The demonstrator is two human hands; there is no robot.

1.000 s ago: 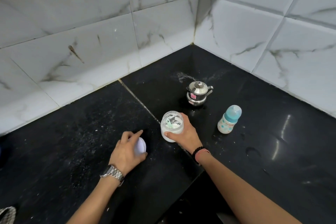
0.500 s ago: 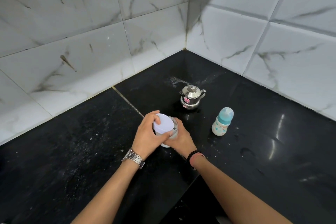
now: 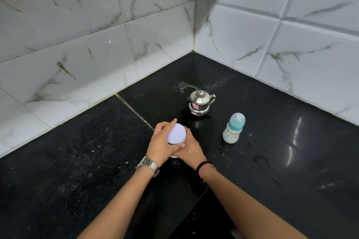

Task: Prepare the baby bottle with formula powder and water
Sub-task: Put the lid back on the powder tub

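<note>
Hands are meeting on the formula jar [image 3: 175,148] at mid-desk: your left hand [image 3: 161,144] is clamping its fingers on the white lid [image 3: 176,134], your right hand [image 3: 189,148] is gripping the jar's body, and the baby bottle [image 3: 233,131] is standing upright to your right, nearer your right hand.

Left hand [image 3: 162,144] — fingers curled over the round pale-lilac plastic lid [image 3: 176,134], thumb at its near edge; metal-link watch on the wrist. Right hand [image 3: 189,150] — wrapped around the container's side beneath the lid, partly behind the left; dark bead bracelet on the wrist. Both forearms bare, converging from below.
</note>
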